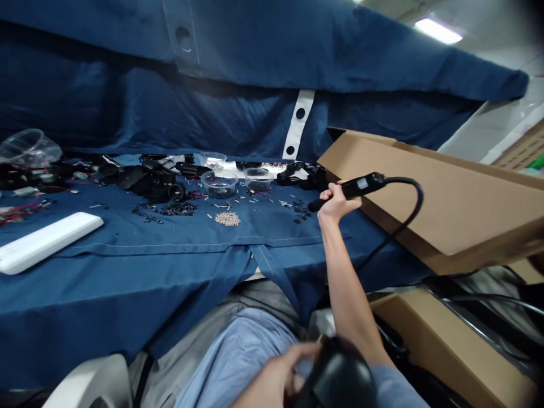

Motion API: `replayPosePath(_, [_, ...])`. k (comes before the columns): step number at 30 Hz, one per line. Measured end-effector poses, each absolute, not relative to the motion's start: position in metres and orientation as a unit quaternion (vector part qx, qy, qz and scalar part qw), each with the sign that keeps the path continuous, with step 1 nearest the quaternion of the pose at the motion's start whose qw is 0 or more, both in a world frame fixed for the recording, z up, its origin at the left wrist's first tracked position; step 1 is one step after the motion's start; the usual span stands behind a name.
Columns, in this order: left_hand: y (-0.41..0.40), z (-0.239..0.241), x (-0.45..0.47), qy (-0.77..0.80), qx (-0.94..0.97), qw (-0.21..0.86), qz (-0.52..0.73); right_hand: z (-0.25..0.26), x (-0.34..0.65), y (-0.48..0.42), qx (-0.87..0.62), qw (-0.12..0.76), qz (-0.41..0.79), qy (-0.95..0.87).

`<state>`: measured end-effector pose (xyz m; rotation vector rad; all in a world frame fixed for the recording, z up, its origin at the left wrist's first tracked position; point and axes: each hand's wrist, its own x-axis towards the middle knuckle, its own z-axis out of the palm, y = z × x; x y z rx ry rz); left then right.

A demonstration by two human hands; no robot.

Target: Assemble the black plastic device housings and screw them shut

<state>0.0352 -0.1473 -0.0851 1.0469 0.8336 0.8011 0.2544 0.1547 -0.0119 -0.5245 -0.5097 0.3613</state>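
Observation:
My right hand [335,203] is stretched out over the table and closed around a black corded electric screwdriver [365,183]. The tool lies nearly level, its narrow end to the left and its thick cord looping off to the right. At the bottom, close to my body, my left hand [283,371] is closed on a black rounded plastic part [342,374]. That part is blurred and cut off by the frame edge, so its exact kind does not show. A pile of small screws [228,219] lies on the blue cloth, and little black pieces [301,212] are scattered near the screwdriver.
Clear plastic bowls [219,184] stand behind the screws. Black parts [148,180] and red wires crowd the back left. A long white case [49,241] lies at left. A large cardboard box [446,192] leans at right, with another box [459,340] below. Blue cloth hangs behind.

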Motion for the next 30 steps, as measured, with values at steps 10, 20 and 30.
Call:
replayPosePath(10, [-0.095,-0.076,0.016,0.306,0.378,0.657,0.576,0.027,0.211,0.067,-0.146,0.908,0.305,-0.246])
replayPosePath(20, [-0.058,-0.056,-0.005,0.224,0.294,0.686,0.626,0.001,0.160,0.074,-0.237,0.874,0.314,-0.287])
replayPosePath(30, [-0.043,-0.053,0.007,0.351,0.351,0.533,0.685,0.039,0.163,-0.011,-0.140,0.867,0.412,-0.243])
